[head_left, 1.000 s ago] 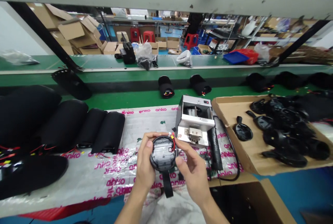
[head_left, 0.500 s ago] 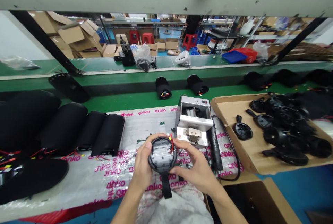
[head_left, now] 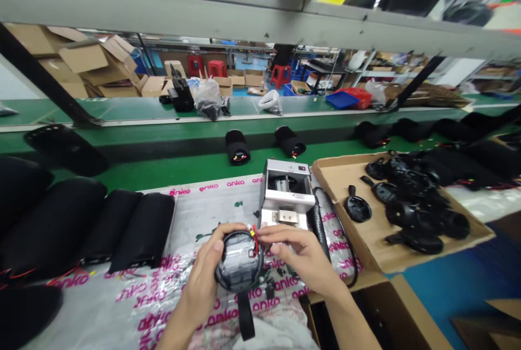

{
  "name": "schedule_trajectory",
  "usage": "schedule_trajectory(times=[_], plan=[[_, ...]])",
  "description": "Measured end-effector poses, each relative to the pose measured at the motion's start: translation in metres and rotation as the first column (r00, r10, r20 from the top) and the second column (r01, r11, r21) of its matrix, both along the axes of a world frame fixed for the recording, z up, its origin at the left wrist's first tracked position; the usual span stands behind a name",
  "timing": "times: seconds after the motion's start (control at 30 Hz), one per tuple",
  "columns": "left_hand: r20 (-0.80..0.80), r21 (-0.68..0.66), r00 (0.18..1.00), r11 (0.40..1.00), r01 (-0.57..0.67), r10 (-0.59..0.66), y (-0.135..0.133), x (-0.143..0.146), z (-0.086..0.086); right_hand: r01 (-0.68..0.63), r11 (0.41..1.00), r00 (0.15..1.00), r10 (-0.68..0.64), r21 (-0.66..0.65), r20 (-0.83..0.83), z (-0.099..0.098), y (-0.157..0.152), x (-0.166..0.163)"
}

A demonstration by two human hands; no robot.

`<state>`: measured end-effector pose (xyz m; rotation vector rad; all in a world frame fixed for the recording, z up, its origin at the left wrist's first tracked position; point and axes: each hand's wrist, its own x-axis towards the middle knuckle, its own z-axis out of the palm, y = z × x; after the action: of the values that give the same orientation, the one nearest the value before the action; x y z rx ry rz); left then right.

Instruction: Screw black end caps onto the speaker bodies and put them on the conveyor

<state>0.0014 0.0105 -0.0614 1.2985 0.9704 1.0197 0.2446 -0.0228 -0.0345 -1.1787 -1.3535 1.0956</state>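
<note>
My left hand (head_left: 201,274) grips a round black end cap (head_left: 240,263) by its left rim, with the thumb along the edge. Its inner side faces up and looks grey and ribbed. A black strap (head_left: 245,315) hangs from its near edge. Red wires (head_left: 256,242) with a small yellow connector stick up at the cap's upper right. My right hand (head_left: 303,255) is closed, its fingertips at these wires beside the rim. Just beyond the hands stands a silver bench machine (head_left: 287,190), partly covered by my right hand.
To the right, a cardboard tray (head_left: 337,176) holds several black strapped caps (head_left: 358,208). Black fabric-covered cylinders (head_left: 142,230) lie at the left, and others (head_left: 237,146) stand along the green bench (head_left: 195,157). A black cable (head_left: 353,247) runs beside the machine. Overhead is a grey beam (head_left: 183,19).
My right hand has shifted from the cap's right rim up to the wires. The cap has moved slightly left and nearer in my left hand. The camera view has turned right and tilted.
</note>
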Motion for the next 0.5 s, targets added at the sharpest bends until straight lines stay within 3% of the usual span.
schedule_trajectory(times=[0.1,0.17,0.27,0.4,0.5], plan=[[0.004,-0.079,0.999,0.996,-0.044,0.044,0.000,-0.002,0.001,0.184,0.983,0.980,-0.184,0.018,0.069,0.009,-0.007,0.034],[0.003,-0.099,0.998,0.993,-0.064,0.064,0.000,-0.002,0.000,0.348,0.937,0.928,-0.347,0.019,0.137,0.004,-0.010,0.060],[0.011,-0.103,0.997,0.992,-0.071,0.073,-0.001,0.004,-0.002,0.513,0.859,0.824,-0.495,0.010,0.277,-0.020,-0.010,0.088],[0.017,-0.067,0.949,0.947,-0.314,0.316,-0.007,0.010,-0.006,0.636,0.771,0.698,-0.593,0.034,0.401,-0.056,-0.007,0.092],[-0.105,0.034,0.908,0.914,-0.403,0.405,-0.012,0.003,-0.008,0.676,0.737,0.665,-0.623,0.024,0.411,-0.067,-0.006,0.088]])
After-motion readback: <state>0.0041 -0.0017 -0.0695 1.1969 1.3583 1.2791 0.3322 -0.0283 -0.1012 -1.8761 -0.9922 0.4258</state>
